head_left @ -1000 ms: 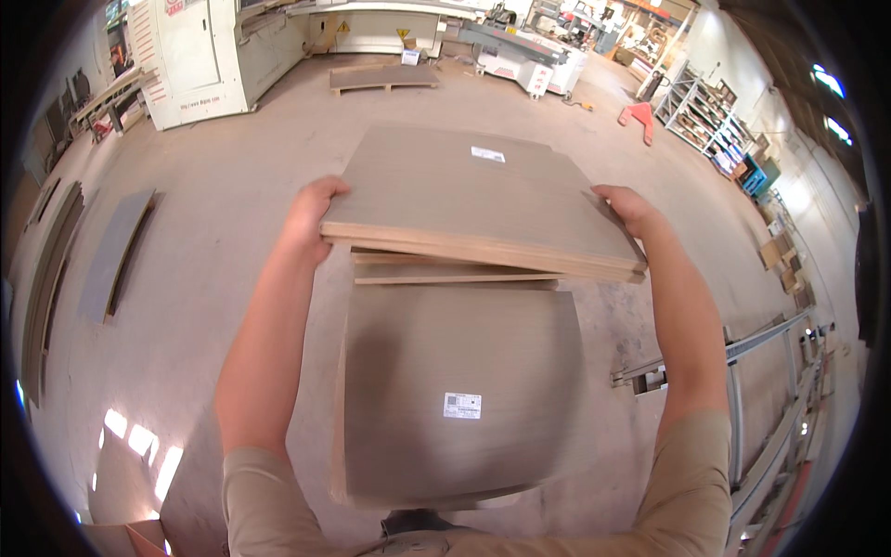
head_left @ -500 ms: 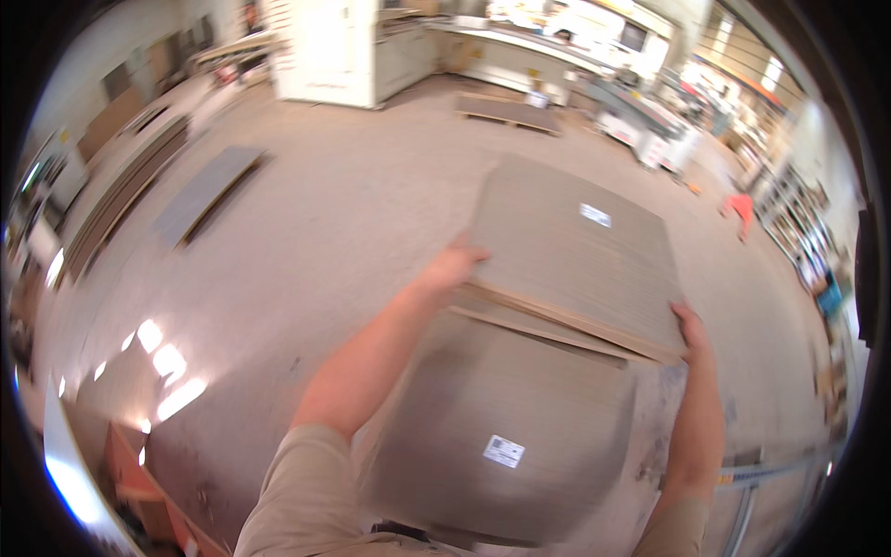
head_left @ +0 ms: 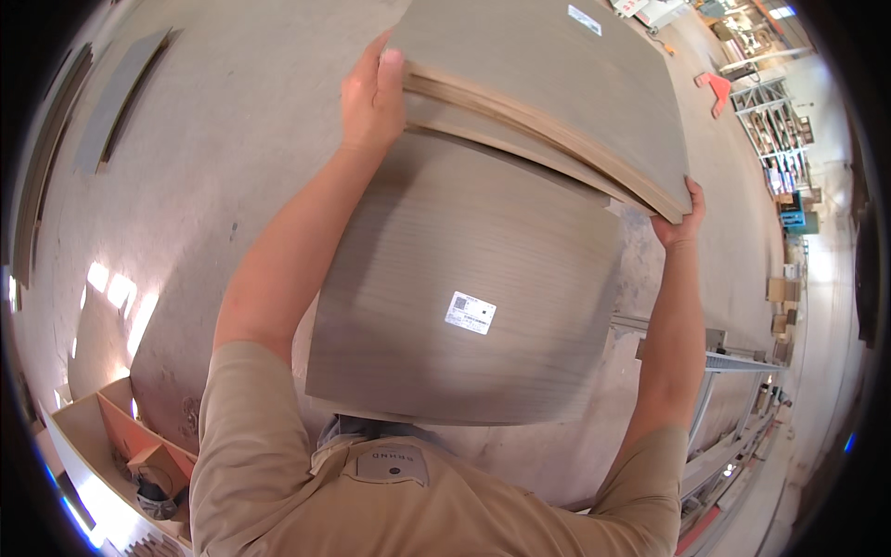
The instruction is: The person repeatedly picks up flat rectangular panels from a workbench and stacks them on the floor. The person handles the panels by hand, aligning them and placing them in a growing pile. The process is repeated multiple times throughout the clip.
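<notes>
My left hand [head_left: 374, 100] is closed on the left corner of a few stacked grey-brown wood-grain panels [head_left: 529, 84], thumb at the top edge. At their near right corner, my right hand [head_left: 682, 218] wraps the edge, fingers partly hidden beneath. A white label [head_left: 585, 19] lies on the top panel. Closer to my body is another wood-grain panel [head_left: 418, 251] with its own white label [head_left: 471, 313]. The held panels overlie its far side at a slight angle, a dark gap showing between. What supports the near panel is hidden.
Long boards [head_left: 51, 158] and a grey panel [head_left: 130, 97] lie on the floor at left. An open wooden box [head_left: 70, 422] stands at lower left. A metal frame [head_left: 742, 362] is beside my right arm. Farther right are a red object [head_left: 714, 91] and a rack [head_left: 770, 130].
The view has tipped downward, so the panels and both hands sit higher in the picture and my torso shows. Both hands keep hold of the upper panels' corners.
</notes>
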A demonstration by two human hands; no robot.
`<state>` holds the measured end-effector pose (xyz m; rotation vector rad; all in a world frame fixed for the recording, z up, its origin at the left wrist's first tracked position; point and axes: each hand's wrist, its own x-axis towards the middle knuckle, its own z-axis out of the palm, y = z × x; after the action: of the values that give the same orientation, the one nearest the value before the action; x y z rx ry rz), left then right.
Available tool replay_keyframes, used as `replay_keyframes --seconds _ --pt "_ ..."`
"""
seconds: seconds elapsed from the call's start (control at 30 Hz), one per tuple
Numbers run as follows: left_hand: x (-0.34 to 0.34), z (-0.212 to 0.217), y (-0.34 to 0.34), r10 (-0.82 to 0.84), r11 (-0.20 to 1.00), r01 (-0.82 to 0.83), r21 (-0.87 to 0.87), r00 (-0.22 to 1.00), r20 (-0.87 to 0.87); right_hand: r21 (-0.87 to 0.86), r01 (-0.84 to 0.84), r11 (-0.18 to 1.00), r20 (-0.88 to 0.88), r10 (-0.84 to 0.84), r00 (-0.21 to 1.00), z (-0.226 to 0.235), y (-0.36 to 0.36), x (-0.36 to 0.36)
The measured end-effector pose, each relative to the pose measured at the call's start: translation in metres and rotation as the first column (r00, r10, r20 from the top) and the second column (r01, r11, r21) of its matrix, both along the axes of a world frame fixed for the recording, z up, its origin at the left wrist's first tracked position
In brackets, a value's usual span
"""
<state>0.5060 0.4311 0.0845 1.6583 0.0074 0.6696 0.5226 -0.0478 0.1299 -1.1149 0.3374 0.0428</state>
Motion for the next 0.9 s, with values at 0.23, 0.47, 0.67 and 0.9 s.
replay_keyframes --seconds 0.23,0.47,0.67,0.9 --pt "0.023 0.013 0.008 0.22 0.973 -0.219 0.072 0.975 -0.006 -0.148 0.125 0.981 -0.008 -0.128 0.992 0.006 0.019 -0.002" --pt "0.031 -0.017 0.012 0.03 0.973 -0.052 -0.224 0.995 -0.097 -0.029 0.22 0.975 0.048 -0.219 0.975 0.006 0.035 -0.01" --pt "0.038 -0.073 0.059 0.209 0.94 -0.188 -0.283 0.977 0.043 -0.064 0.462 0.884 0.041 -0.461 0.887 -0.028 0.046 -0.035" --pt "-0.039 -0.009 0.167 0.2 0.952 -0.211 0.222 0.977 0.071 -0.985 0.172 0.003 0.171 0.155 0.973 -0.077 0.02 -0.257"
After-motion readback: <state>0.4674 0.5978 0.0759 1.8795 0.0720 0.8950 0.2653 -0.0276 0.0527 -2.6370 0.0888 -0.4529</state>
